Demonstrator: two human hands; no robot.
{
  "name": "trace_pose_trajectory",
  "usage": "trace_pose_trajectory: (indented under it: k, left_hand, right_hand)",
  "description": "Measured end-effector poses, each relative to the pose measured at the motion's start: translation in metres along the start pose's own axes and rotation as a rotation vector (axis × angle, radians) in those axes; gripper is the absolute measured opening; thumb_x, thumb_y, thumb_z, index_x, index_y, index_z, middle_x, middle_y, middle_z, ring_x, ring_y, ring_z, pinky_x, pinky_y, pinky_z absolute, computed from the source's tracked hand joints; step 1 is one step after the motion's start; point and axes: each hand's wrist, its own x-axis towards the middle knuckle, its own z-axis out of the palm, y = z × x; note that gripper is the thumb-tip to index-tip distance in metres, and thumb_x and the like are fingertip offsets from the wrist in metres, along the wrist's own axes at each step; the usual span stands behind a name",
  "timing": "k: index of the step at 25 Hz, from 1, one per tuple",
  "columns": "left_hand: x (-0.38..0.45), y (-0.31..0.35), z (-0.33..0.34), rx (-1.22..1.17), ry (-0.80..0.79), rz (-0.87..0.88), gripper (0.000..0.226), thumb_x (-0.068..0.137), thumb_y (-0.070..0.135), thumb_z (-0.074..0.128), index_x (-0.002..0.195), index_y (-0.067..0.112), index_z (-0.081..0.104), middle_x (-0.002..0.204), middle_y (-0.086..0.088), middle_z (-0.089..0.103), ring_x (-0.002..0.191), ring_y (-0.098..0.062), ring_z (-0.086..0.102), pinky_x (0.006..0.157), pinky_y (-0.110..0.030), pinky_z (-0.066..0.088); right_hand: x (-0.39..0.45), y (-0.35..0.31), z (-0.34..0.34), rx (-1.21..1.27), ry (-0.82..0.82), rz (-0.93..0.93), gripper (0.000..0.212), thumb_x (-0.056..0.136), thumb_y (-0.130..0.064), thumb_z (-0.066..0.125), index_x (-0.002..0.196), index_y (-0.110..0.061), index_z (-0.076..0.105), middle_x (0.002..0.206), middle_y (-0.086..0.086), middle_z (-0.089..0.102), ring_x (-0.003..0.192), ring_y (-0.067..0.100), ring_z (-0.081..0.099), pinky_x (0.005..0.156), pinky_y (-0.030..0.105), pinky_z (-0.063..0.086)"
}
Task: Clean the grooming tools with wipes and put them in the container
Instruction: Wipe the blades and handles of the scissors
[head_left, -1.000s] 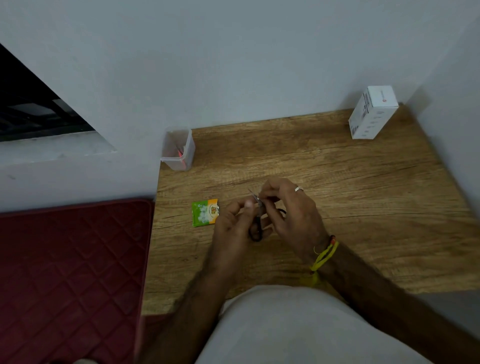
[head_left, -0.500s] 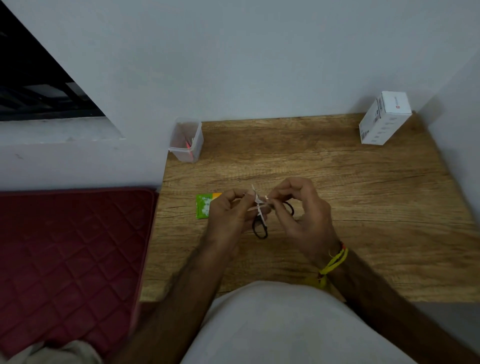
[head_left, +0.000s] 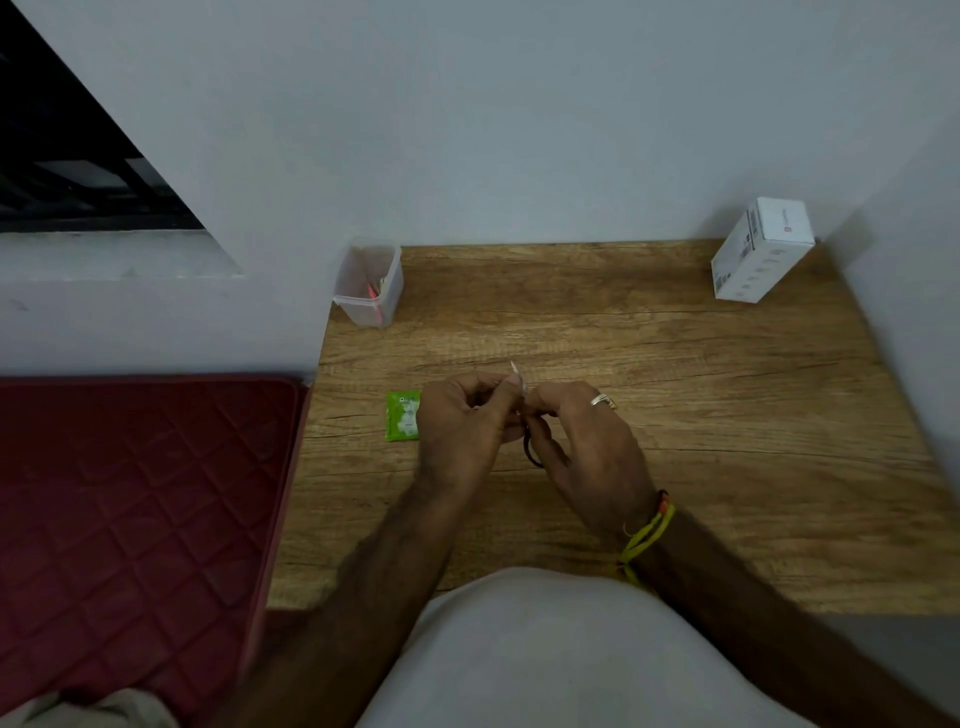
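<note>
While your hands have drawn together at frame centre, your left hand (head_left: 462, 421) now pinches the wipe (head_left: 515, 375) over the blades and your right hand (head_left: 582, 436) grips the scissors (head_left: 531, 451), so wiping continues, container (head_left: 370, 280) pending.

Grainy matt wood table (head_left: 675, 395), clear plastic container (head_left: 370, 283), glossy green wipe sachet (head_left: 401, 417)
</note>
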Motion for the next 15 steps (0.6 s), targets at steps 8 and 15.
trace_pose_trajectory:
  k: [8, 15]
  left_hand:
    - [0.002, -0.002, 0.003, 0.055, 0.024, 0.001, 0.014, 0.093, 0.011, 0.068, 0.086, 0.0, 0.073, 0.078, -0.016, 0.075, 0.068, -0.027, 0.075, 0.059, -0.033, 0.061]
    - [0.002, 0.003, 0.011, 0.118, -0.021, 0.064, 0.016, 0.093, 0.013, 0.068, 0.084, 0.001, 0.073, 0.077, -0.015, 0.074, 0.066, -0.026, 0.074, 0.059, -0.035, 0.061]
  right_hand:
    - [-0.001, 0.003, 0.001, 0.045, -0.044, 0.047, 0.016, 0.097, -0.018, 0.055, 0.113, -0.015, 0.058, 0.1, 0.003, 0.064, 0.088, 0.016, 0.06, 0.069, 0.04, 0.054]
    - [0.005, 0.004, -0.016, 0.231, -0.065, 0.165, 0.038, 0.095, -0.007, 0.064, 0.118, -0.032, 0.046, 0.104, -0.005, 0.066, 0.099, 0.009, 0.064, 0.078, 0.028, 0.053]
